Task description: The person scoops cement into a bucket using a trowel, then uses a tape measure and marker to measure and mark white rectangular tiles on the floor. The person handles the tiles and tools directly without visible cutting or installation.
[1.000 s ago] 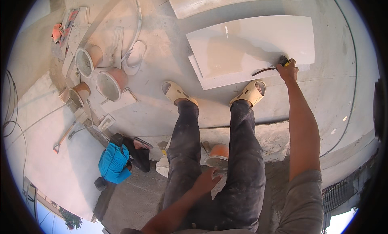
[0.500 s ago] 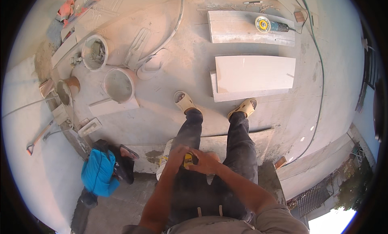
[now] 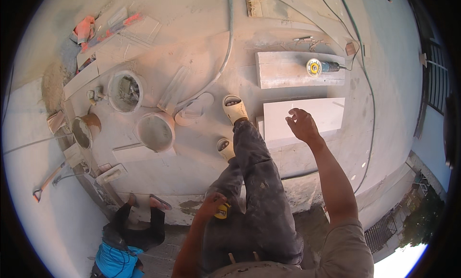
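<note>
My left hand (image 3: 211, 205) is closed round a yellow tape measure (image 3: 222, 211) in front of my left thigh. Away from my body, my right hand (image 3: 302, 125) reaches out over a pale rectangular tile (image 3: 281, 117) lying on the floor. Its fingers are bent but apart, and nothing shows in them; whether they touch the tile I cannot tell. Beyond that tile, an angle grinder (image 3: 329, 66) with a yellow-centred disc rests on a dusty slab (image 3: 283, 78).
To the left stand a mortar-filled bucket (image 3: 172, 134), another bucket with rubble (image 3: 140, 95) and a brownish bucket (image 3: 96, 120). A hose (image 3: 230, 28) and a green cable (image 3: 372, 90) cross the floor. At lower left is a person in blue (image 3: 115, 259).
My right hand has left the tape measure and stretched forward over the tile. My left hand keeps the tape measure. One foot has stepped forward; the person in blue has shifted.
</note>
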Tool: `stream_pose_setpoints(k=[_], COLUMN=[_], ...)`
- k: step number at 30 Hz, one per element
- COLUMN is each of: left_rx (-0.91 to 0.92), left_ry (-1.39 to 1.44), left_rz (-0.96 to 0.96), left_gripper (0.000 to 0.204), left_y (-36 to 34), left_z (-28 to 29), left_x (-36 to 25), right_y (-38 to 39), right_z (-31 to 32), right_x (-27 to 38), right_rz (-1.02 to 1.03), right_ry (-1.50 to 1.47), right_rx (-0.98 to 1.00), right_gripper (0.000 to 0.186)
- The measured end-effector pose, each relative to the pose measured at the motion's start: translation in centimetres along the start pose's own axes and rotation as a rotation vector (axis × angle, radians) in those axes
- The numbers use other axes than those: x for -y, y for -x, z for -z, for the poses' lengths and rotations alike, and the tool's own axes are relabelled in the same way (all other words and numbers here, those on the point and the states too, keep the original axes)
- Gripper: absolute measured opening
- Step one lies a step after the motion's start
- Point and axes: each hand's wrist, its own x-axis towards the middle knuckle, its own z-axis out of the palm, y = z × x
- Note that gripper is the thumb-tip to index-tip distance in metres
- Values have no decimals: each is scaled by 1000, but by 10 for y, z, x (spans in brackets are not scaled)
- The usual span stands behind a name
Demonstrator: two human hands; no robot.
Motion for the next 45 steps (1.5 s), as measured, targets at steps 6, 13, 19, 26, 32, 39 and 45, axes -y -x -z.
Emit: stream_pose_setpoints(k=[6,13,19,26,32,39,45], left_rx=[93,247,322,182,-11,-127,104], left_ry=[-377,43,107,87,-104,287,118], left_rz=[182,452,423,349,206,-9,-247], left_gripper=[38,37,25,26,31,55,56], left_y=[-52,-113,-136,-135,-154,-113,-6], left_z=[-4,-23,-67,-63,-30,-18,9], left_x=[-75,-131,-97,-98,-153,-179,-141], right_y=[-227,-423,-488,-476,-339,-101,63], right_z=[24,27,4,-6,-2,19,24], right_x=[-25,-134,-184,-126,68,225,263], right_rz=[-101,-272,-202,142,391,463,490], right_ry=[357,726,960,987,-31,-218,148], right_rx=[-79,-138,-99,54,225,761,1003], right_gripper=[21,28,27,18,22,29,26])
